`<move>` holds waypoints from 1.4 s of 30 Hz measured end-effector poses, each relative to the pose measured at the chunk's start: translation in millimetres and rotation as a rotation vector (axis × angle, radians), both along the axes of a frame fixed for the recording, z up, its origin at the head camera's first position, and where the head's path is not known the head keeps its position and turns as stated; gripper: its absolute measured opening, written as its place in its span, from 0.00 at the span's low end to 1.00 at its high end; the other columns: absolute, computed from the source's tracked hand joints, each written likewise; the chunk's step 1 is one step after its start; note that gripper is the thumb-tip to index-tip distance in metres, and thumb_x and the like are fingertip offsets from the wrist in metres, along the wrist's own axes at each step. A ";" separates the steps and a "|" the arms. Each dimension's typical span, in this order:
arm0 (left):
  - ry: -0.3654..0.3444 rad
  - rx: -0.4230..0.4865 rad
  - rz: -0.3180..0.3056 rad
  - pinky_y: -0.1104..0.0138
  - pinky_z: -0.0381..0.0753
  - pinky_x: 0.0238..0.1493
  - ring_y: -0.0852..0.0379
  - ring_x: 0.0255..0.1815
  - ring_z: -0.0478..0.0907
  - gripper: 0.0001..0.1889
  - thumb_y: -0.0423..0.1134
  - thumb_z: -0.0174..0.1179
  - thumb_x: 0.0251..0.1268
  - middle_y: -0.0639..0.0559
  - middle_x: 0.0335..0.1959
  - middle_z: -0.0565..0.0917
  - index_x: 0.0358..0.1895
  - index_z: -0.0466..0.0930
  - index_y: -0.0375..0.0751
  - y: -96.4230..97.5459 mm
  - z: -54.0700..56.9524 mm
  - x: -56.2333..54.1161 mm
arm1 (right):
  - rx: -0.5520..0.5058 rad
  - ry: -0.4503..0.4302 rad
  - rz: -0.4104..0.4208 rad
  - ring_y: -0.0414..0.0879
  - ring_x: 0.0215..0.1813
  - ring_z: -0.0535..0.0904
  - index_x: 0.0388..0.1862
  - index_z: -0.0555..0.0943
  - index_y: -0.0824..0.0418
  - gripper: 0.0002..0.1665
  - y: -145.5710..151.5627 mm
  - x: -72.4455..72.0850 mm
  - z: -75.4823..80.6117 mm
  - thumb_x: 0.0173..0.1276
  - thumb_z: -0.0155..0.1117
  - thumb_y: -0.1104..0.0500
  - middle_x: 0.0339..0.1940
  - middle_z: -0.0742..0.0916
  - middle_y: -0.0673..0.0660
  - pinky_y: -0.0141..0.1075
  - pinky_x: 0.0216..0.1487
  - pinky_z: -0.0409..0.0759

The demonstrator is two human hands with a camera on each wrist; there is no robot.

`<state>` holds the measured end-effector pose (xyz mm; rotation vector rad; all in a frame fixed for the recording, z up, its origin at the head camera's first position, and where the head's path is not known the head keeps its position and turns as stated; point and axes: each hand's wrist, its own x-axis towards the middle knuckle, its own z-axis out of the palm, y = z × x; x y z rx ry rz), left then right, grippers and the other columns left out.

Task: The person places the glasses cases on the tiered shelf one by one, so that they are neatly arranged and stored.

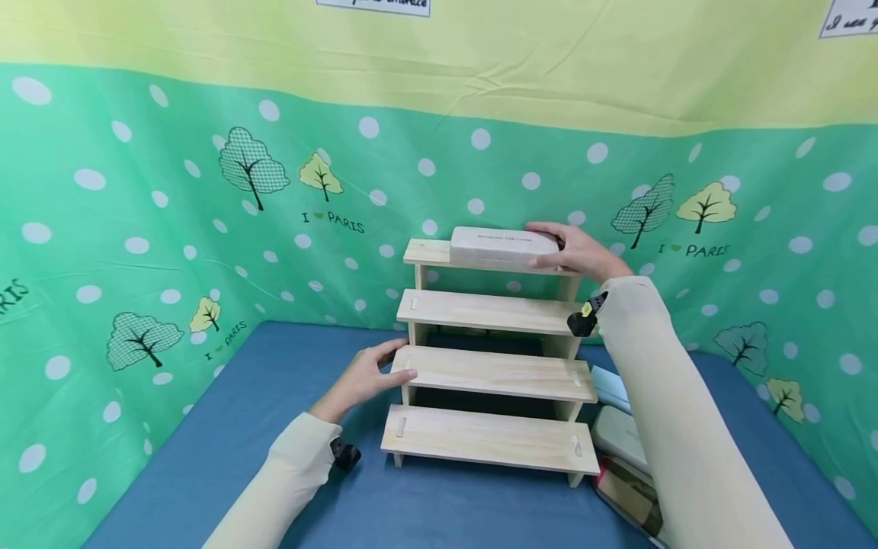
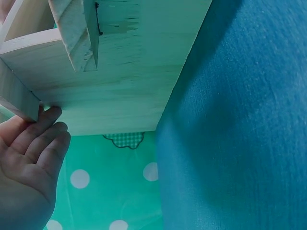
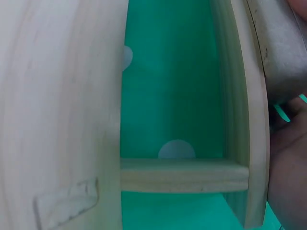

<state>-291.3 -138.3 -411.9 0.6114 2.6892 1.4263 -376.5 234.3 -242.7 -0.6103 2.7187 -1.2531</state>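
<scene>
A wooden four-step display rack (image 1: 490, 375) stands on the blue-covered table. On its top step lies a light grey, glasses-case-shaped box (image 1: 504, 248) with small print on its lid. My right hand (image 1: 581, 253) grips that case by its right end, thumb at the front and fingers behind. In the right wrist view, the case (image 3: 283, 52) sits on the step's edge, only partly visible. My left hand (image 1: 363, 380) holds the left end of the second step from the bottom, thumb on top. The left wrist view shows its fingers (image 2: 41, 143) against the wood from below.
Right of the rack, partly behind my right sleeve, are a light blue case (image 1: 610, 387), a pale grey-green case (image 1: 617, 436) and a box with a pink edge (image 1: 626, 488). A green and yellow printed curtain (image 1: 439, 137) hangs behind the table (image 1: 226, 427).
</scene>
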 end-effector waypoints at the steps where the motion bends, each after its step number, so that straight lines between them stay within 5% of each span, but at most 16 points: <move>1: 0.001 0.002 -0.002 0.50 0.69 0.61 0.41 0.64 0.68 0.38 0.51 0.65 0.58 0.37 0.64 0.70 0.68 0.64 0.36 -0.1 0.0 0.1 | -0.016 0.003 0.003 0.55 0.66 0.62 0.74 0.59 0.51 0.46 1.9 1.3 -0.4 0.59 0.69 0.52 0.71 0.64 0.59 0.53 0.64 0.61; 13: 0.018 0.020 -0.013 0.48 0.69 0.60 0.40 0.63 0.69 0.37 0.49 0.65 0.59 0.36 0.64 0.70 0.68 0.64 0.35 -0.9 1.9 -1.5 | -0.170 0.096 0.003 0.51 0.75 0.52 0.75 0.56 0.51 0.43 41.5 36.9 1.8 0.65 0.65 0.57 0.75 0.61 0.52 0.52 0.72 0.50; 26: 0.023 0.018 -0.031 0.49 0.69 0.60 0.41 0.63 0.69 0.37 0.49 0.64 0.59 0.36 0.64 0.71 0.69 0.63 0.35 1.6 0.7 -4.9 | -0.139 0.143 -0.030 0.55 0.75 0.51 0.74 0.58 0.57 0.41 66.0 87.4 -30.9 0.65 0.64 0.61 0.74 0.62 0.58 0.55 0.71 0.49; 31: 0.020 0.017 -0.026 0.48 0.69 0.60 0.41 0.63 0.69 0.37 0.49 0.64 0.59 0.36 0.64 0.71 0.69 0.63 0.35 1.7 -2.0 -4.7 | -0.138 0.177 -0.016 0.51 0.75 0.52 0.74 0.59 0.57 0.40 72.3 107.9 -44.3 0.65 0.63 0.63 0.73 0.63 0.59 0.49 0.72 0.50; 36: 0.016 0.033 -0.015 0.48 0.69 0.60 0.41 0.64 0.69 0.37 0.48 0.65 0.59 0.36 0.64 0.71 0.69 0.63 0.35 -0.6 -1.8 -2.7 | -0.131 0.229 0.022 0.39 0.73 0.55 0.73 0.58 0.59 0.39 78.3 126.2 -56.1 0.65 0.61 0.65 0.72 0.64 0.60 0.25 0.68 0.55; 42: 0.015 0.026 -0.017 0.47 0.68 0.61 0.40 0.64 0.69 0.37 0.48 0.65 0.59 0.36 0.64 0.70 0.69 0.63 0.34 0.5 -3.3 -1.8 | -0.113 0.302 0.060 0.25 0.67 0.56 0.71 0.60 0.65 0.39 87.0 151.1 -79.6 0.62 0.61 0.70 0.69 0.67 0.44 0.15 0.62 0.54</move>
